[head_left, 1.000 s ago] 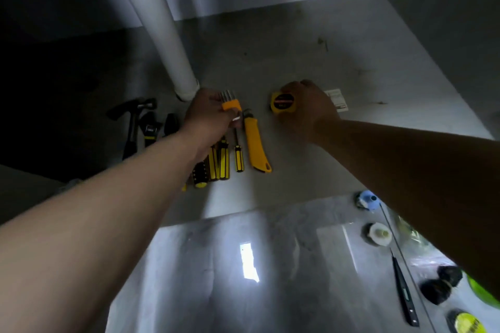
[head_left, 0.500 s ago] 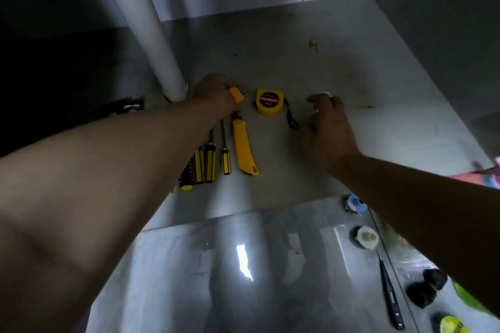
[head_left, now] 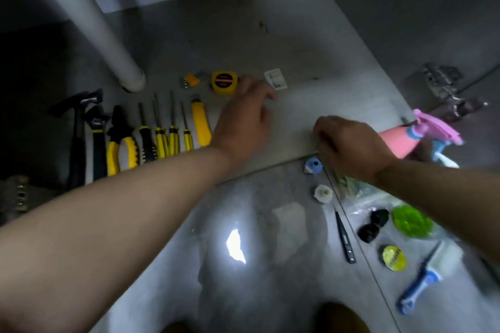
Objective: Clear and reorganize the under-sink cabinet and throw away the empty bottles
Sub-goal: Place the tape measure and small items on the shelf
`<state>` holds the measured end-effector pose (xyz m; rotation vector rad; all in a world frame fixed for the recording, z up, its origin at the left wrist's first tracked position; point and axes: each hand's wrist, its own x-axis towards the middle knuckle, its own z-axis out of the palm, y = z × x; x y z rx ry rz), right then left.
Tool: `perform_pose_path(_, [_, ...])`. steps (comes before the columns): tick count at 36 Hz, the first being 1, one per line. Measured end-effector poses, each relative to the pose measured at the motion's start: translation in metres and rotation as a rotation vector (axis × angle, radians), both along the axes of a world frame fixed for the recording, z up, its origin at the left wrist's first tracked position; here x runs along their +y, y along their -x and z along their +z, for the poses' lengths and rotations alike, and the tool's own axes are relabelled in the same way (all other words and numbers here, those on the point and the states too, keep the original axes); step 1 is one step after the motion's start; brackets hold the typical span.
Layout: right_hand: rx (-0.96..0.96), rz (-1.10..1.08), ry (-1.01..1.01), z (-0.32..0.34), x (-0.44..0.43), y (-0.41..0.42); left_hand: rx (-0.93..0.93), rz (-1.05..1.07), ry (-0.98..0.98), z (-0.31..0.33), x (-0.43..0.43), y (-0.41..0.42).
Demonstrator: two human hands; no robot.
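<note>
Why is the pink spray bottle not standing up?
It's tipped over. The pink spray bottle lies on its side at the cabinet's front edge, its nozzle pointing right. Why, the picture doesn't show.

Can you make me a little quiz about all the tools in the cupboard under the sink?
1. True or false: the yellow tape measure lies on the cabinet floor, and no hand holds it.
2. Which tool is furthest to the left in the row? A) hammer B) yellow utility knife C) pliers
3. Fill in: the pink spray bottle lies just beyond the person's ____ hand.

Key
1. True. The left hand hovers beside it, empty.
2. A. The hammer lies at the left end, the knife at the right end.
3. Right. The right hand is near the cabinet's front edge.
</note>
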<state>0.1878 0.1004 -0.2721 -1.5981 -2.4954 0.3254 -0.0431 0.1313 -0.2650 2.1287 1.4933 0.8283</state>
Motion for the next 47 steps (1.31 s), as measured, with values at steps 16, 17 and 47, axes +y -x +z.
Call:
perform_pose_path(16, [-0.292, -0.043, 0.306, -0.099, -0.079, -0.013, 0.269, -0.312, 0.440, -0.088, -0.084, -0.058])
perform_pose_path(17, [-0.278, -0.045, 0.294, -0.100, -0.079, -0.012, 0.311, -0.327, 0.443, -0.092, -0.083, -0.059])
perform_pose_path(47, [0.440, -0.282, 0.407, -0.062, -0.106, -0.022, 0.475, -0.501, 0.361, -0.082, -0.096, -0.030])
